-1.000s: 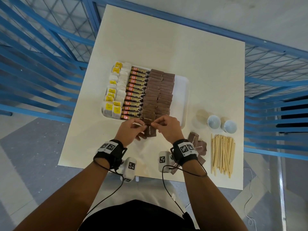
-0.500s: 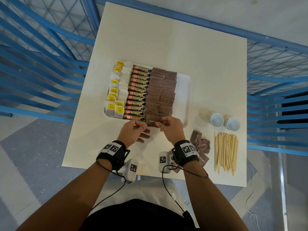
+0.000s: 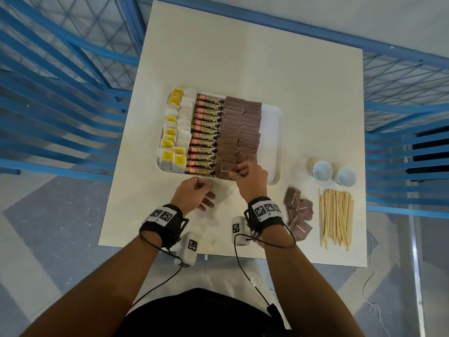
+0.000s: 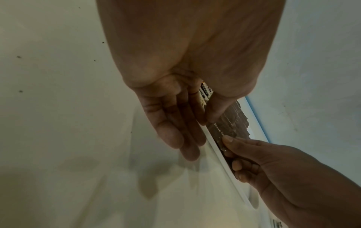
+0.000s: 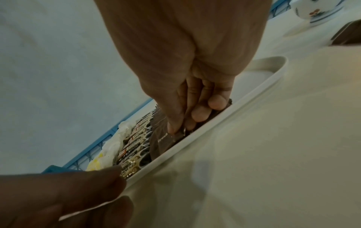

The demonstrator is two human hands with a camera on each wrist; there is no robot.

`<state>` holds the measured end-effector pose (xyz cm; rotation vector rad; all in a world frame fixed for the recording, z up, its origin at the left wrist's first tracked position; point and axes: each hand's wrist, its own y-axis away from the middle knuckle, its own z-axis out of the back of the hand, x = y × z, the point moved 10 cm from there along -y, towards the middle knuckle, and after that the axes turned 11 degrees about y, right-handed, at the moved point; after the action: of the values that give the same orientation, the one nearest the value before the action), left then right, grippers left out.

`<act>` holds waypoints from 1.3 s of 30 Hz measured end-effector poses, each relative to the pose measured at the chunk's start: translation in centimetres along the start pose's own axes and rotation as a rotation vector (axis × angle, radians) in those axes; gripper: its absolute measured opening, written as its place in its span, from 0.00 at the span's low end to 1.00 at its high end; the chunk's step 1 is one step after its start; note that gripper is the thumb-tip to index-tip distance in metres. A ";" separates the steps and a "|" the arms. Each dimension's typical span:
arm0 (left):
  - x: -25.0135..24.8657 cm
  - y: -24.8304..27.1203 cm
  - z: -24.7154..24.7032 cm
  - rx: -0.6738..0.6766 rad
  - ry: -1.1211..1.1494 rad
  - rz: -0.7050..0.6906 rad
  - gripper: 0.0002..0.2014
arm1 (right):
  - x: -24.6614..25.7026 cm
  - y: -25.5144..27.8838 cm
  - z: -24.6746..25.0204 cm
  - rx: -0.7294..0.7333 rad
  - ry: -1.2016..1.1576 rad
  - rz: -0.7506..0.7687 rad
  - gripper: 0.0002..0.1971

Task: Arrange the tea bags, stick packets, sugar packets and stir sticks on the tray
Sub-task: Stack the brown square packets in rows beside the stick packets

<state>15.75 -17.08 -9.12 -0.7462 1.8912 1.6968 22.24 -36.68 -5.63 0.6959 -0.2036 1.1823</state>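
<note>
Both forearms reach forward over the near edge of the pale counter [image 3: 267, 57], wrists banded with black straps. The right hand [image 3: 251, 177] is bent down over the near rim of the white tray [image 3: 273, 132], its thumb and forefinger pinching a brown sugar packet [image 3: 224, 170] at the near end of the brown rows, the other fingers curled beside it; from the right wrist view the packet lies just inside the tray's rim. The left hand [image 3: 193, 194] sits just short of the tray, apart from it, fingers relaxed and nearly straight, holding nothing, the thumb close to the forefinger. On the tray, tea bags [image 3: 173, 132] with yellow tags fill the left column, stick packets [image 3: 206, 132] lie stacked in the next, and two columns of brown sugar packets follow, leaving a bare strip on the right. Off the tray to the right lie a few loose sugar packets [image 3: 300, 212], a bundle of wooden stir sticks [image 3: 336, 215], and two small white cups [image 3: 334, 173].
</note>
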 end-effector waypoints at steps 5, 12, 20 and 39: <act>-0.5 0.2 -0.2 0.005 -0.010 0.007 0.06 | 0.1 0.5 0.3 -0.022 0.010 -0.022 0.11; -1.0 0.2 -1.4 0.039 -0.101 -0.024 0.06 | -0.7 1.5 2.9 -0.116 -0.062 0.034 0.02; -2.2 1.0 -6.6 0.068 -0.309 -0.152 0.05 | -4.6 3.6 6.5 -0.043 -0.132 0.099 0.02; 4.6 5.0 -19.4 0.089 -1.029 -0.460 0.33 | -18.1 6.6 7.7 0.112 0.192 0.129 0.39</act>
<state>8.99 -36.34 -6.47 -0.1528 0.9666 1.2863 10.83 -54.04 -5.95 0.6692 -0.0212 1.3842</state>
